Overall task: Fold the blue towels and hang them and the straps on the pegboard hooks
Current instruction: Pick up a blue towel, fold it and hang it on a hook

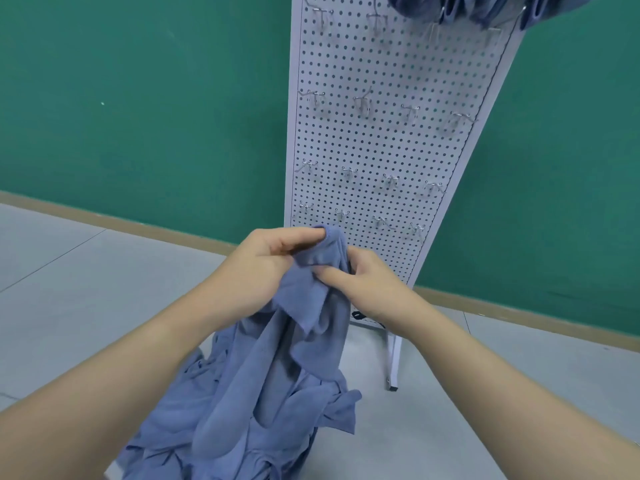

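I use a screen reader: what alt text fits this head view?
Both hands, left hand and right hand, grip a blue towel lifted from a towel pile, before a white pegboard with bare hooks.

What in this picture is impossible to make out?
Head view:
- Blue cloth hanging at the pegboard top: cut off by the frame edge; how many pieces is unclear.
- Pile of towels: bunched, count unclear; what it rests on is hidden.
- Right hand: fingertips buried in the held towel.
- Straps: none distinguishable.

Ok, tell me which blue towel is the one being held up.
The towel pinched between left hand and right hand; the others lie in the pile or hang up top.
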Tool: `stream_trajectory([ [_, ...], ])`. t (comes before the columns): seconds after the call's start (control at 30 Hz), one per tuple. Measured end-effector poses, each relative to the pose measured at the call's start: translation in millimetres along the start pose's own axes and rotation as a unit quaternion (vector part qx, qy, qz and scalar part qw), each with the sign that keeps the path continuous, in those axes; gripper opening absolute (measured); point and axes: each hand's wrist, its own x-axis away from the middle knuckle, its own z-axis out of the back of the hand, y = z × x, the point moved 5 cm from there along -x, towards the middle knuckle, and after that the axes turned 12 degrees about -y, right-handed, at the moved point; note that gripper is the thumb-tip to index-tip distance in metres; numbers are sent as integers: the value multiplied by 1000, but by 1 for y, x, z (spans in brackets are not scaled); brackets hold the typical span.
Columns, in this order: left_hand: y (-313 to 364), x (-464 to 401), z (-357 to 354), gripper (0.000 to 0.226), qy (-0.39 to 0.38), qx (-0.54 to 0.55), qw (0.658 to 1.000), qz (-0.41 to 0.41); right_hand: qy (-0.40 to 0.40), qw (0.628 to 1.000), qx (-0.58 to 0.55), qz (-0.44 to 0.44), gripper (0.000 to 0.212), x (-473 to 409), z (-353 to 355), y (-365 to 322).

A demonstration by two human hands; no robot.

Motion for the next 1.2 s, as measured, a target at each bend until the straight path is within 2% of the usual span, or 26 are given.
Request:
stream_trajectory([
  [0.1, 6, 1, 13, 64, 49, -75, 995, -37, 23, 999, 20, -11, 45, 1, 10, -1],
  [0.2, 9, 1, 23, 46, 94, -162, 980, -72, 34, 999, -9, -7, 21, 5, 24, -2],
  [0.3, -3, -1, 12, 67, 12, -135, 990, -27, 11, 999, -47, 6, 18, 11, 28, -7],
  [0.33, -4, -2, 3, 66, -22, -120, 992, -24, -1, 999, -43, 8, 21, 12, 28, -8],
  [0.4, -4, -4, -9, 47, -45, -74, 996, -30, -18, 1000, -23, 1, 35, 12, 26, -8],
  [0.43, -3, -5, -11, 37, -38, -49, 998, -34, -23, 1000, -20, -3, 39, 12, 26, -8],
  [0.5, 0, -8, -10, 24, -16, -35, 998, -40, -25, 1000, -18, -1, 34, 14, 26, -8],
  [0.6, 3, -11, -7, 18, 17, -56, 997, -50, -17, 999, -52, -2, 29, 20, 30, -6],
  [0.73, 4, -12, -1, 7, 85, -43, 994, -50, -104, 992, -56, -47, 36, 29, 28, 9],
  [0.8, -1, -14, 4, 7, 111, -37, 993, -31, -120, 990, -23, -76, 30, 32, 30, 18],
  [0.87, -6, -16, 8, 14, 127, -22, 992, -5, -98, 991, 26, -91, 25, 33, 36, 24],
  [0.93, -10, -17, 11, 17, 146, 2, 989, 19, -55, 992, 47, -102, 30, 35, 46, 26],
  [1.03, -13, -18, 14, 11, 153, 45, 986, 43, 6, 996, -30, -85, 25, 40, 62, 22],
  [1.1, -17, -19, 12, 12, 131, 64, 988, 56, 28, 993, -101, -54, 26, 41, 68, 19],
  [1.2, -19, -21, 9, 30, 96, 60, 991, 73, 57, 981, -185, -33, 24, 40, 73, 16],
])
